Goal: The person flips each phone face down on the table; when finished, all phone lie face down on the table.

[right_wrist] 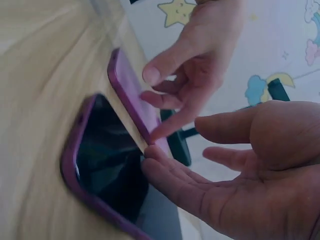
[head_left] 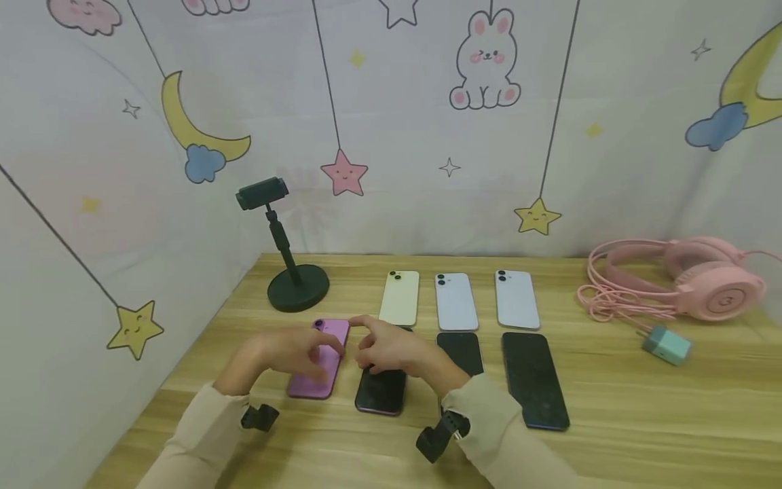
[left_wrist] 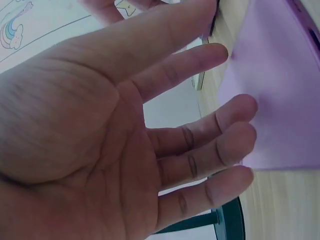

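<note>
The left hand has half-bent fingers over the pink phone, gripping nothing; that phone's probably light, stiff and slippery, best grabbed by its side edges. Head view hides the palm, left wrist view shows it bare. The right hand is over the black-screened phone, fingers loosely extended, holding nothing.

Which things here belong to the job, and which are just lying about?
Likely in the job:
- pink phone, by the left hand
- dark phone, under the right hand
- perhaps the other phones

Apparently idle:
- pink headphones
- dark stand
- teal block
</note>
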Demonstrator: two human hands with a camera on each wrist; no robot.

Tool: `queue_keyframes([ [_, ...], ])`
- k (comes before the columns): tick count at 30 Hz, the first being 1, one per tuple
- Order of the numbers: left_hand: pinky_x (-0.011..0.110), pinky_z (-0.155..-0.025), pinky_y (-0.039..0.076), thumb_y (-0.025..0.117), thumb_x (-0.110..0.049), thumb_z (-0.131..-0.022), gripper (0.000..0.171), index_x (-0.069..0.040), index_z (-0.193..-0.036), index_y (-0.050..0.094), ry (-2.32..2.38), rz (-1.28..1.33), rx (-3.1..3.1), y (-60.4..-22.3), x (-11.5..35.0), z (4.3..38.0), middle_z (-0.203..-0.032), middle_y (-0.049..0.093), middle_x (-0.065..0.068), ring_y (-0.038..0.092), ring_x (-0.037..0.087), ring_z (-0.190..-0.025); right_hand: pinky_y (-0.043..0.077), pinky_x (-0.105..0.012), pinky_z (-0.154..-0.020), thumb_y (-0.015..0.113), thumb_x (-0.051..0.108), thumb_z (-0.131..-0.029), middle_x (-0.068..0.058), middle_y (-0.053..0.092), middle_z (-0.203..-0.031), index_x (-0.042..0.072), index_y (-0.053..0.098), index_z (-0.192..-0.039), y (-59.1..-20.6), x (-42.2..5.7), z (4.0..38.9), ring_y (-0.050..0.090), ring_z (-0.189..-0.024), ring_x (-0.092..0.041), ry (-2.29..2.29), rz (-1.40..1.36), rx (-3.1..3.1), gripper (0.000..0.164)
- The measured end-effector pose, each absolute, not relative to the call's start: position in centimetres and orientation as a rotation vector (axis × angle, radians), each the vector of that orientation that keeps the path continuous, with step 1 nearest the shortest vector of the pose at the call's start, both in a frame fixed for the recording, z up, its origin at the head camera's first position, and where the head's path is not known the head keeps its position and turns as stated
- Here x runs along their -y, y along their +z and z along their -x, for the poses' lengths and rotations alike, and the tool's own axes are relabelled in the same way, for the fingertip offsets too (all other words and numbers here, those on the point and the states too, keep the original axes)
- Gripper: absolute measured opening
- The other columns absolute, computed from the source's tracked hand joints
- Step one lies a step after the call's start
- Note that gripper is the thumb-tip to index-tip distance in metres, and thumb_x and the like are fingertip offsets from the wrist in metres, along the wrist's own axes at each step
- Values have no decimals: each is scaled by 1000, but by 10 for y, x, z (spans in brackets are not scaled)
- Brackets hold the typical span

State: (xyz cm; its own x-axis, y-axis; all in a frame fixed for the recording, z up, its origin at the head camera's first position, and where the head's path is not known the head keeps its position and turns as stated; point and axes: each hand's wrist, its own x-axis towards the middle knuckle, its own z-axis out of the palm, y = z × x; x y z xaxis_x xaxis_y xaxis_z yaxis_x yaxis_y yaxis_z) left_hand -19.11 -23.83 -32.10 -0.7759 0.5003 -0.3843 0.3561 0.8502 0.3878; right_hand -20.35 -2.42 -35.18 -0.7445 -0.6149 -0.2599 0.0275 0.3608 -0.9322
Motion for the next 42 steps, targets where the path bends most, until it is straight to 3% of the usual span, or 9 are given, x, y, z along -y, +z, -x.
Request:
queue_keyframes([
  [11, 30, -72, 46, 79, -20, -86, 56, -2, -133, 53, 479, -769, -2492, -326, 208, 198, -85, 59, 0, 54, 10, -76, 55, -38, -77, 59, 2, -98, -14, 61, -102, 8, 36, -153, -347, -24, 208, 62, -88, -23, -1263, 492, -2166, 60],
  [22, 28, -65, 42, 82, -18, -84, 73, -2, -143, 43, 556, -758, -2458, -331, 188, 196, -79, 58, 1, 51, 11, -70, 52, -35, -71, 59, 0, -97, -15, 61, -84, 5, 37, -151, -346, -38, 205, 61, -72, -21, -1226, 461, -2208, 59],
  [26, 30, -68, 45, 82, -18, -83, 78, -2, -147, 40, 548, -735, -2471, -332, 182, 193, -84, 61, 1, 53, 13, -73, 55, -36, -71, 59, 1, -98, -15, 63, -87, 6, 36, -152, -349, -41, 203, 64, -74, -20, -1237, 419, -2176, 59],
  [33, 39, -86, 48, 82, -28, -85, 80, -7, -149, 40, 415, -758, -2567, -339, 168, 190, -114, 62, 7, 56, 15, -94, 51, -30, -49, 57, 4, -100, -14, 64, -64, 7, 31, -153, -354, -41, 198, 57, -47, -17, -1289, 390, -2170, 60],
  [37, 40, -87, 48, 79, -32, -88, 80, -6, -151, 36, 447, -699, -2581, -341, 165, 189, -114, 63, 8, 56, 16, -93, 45, -25, -46, 57, 6, -100, -9, 57, -65, 8, 29, -153, -356, -39, 198, 52, -47, -14, -1329, 304, -2170, 60],
  [42, 41, -81, 51, 74, -32, -92, 75, -1, -149, 36, 527, -688, -2586, -341, 166, 188, -101, 66, 7, 59, 16, -85, 43, -25, -47, 54, 5, -101, -7, 53, -67, 7, 27, -155, -357, -39, 200, 47, -48, -13, -1370, 268, -2166, 60],
])
